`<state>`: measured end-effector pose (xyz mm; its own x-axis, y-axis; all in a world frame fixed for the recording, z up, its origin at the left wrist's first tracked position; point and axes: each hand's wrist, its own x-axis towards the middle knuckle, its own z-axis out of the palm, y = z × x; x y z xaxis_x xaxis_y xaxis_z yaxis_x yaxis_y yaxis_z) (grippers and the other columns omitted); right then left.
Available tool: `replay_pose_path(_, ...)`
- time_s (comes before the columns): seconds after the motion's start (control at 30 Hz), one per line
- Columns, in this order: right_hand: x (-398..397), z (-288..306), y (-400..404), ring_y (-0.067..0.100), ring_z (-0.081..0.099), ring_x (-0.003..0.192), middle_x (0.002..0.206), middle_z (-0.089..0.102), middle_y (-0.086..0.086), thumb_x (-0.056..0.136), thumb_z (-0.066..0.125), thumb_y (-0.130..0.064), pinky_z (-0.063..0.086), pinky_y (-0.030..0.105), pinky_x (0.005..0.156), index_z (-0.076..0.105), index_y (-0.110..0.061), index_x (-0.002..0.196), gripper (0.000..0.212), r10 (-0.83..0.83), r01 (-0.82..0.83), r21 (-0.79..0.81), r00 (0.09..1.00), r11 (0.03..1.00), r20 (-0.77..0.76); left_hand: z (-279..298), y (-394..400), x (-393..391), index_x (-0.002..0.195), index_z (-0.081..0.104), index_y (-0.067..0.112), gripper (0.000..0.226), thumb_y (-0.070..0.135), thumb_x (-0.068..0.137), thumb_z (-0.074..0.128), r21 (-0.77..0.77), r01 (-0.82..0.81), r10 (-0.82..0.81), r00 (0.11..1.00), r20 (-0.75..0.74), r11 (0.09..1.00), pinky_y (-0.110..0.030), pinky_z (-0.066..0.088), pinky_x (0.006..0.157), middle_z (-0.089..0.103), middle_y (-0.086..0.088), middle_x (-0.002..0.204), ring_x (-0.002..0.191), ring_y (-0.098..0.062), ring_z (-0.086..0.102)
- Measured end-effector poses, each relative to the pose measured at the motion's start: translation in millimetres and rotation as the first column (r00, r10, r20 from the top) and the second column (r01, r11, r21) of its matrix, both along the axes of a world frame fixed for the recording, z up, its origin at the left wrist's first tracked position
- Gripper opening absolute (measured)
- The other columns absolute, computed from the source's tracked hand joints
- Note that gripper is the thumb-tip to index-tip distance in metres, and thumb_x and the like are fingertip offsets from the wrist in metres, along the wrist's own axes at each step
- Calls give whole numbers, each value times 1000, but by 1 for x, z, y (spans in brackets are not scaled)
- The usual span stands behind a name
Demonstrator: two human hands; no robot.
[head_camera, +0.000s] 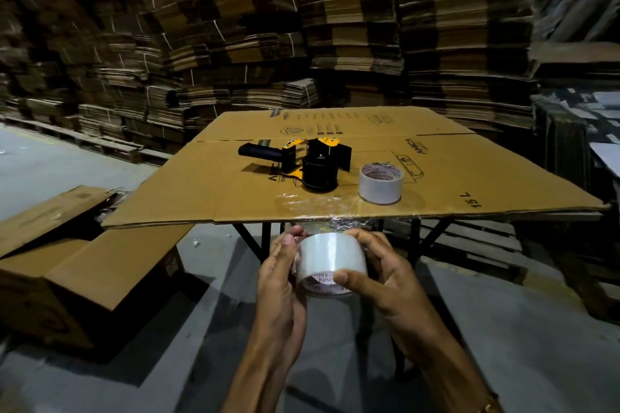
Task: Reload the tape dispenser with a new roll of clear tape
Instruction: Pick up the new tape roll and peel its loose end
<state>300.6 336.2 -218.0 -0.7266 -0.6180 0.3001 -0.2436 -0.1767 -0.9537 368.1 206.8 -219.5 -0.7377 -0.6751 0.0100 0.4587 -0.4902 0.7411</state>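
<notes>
With both hands' fingers clamped on the tape roll (330,260), left hand (281,273) and right hand (379,273), pick the loose end free before going to the dispenser (303,161).

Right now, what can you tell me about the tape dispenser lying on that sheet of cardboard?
The tape dispenser is a hand-held gun type, black with yellow-orange side plates. It lies on its side on the flattened cardboard sheet, its black handle pointing left and its black round hub facing up with no roll on it. Neither hand touches it. A spare roll of clear tape stands apart to its right.
</notes>
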Motion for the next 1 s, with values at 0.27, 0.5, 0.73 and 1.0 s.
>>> replay_pose_path(0.27,-4,11,1,18,59,121,127,59,-2,70,87,-33,59,40,90,66,-40,113,48,-45,44,-8,998,999,-39,0,-14,2,104,64,2,23,20,97,51,67,-24,27,999,-33,997,-38,46,102,67,-9,100,110,-22,59)
replay_pose_path(0.5,-9,10,5,20,62,120,129,63,-3,63,89,-43,60,36,86,62,-39,117,61,-62,63,-42,998,997,32,-1,-14,9,123,60,16,47,50,92,49,-266,281,-221,947,234,922,-48,50,103,70,-10,124,115,-31,67)
replay_pose_path(0.73,-12,9,3,20,67,112,119,69,0,58,89,-52,57,30,81,67,-35,111,60,0,17,-144,993,989,118,-1,-9,2,139,52,10,49,34,98,56,-30,423,-417,901,118,906,-51,49,105,63,-25,131,121,-43,60)
replay_pose_path(1.0,-25,11,3,29,70,110,124,71,13,58,90,-51,61,35,78,66,-20,122,75,253,-71,-360,836,930,488,26,-22,-20,127,59,19,45,49,96,48,-279,501,-435,860,268,819,-38,60,87,73,-16,116,107,-32,71)
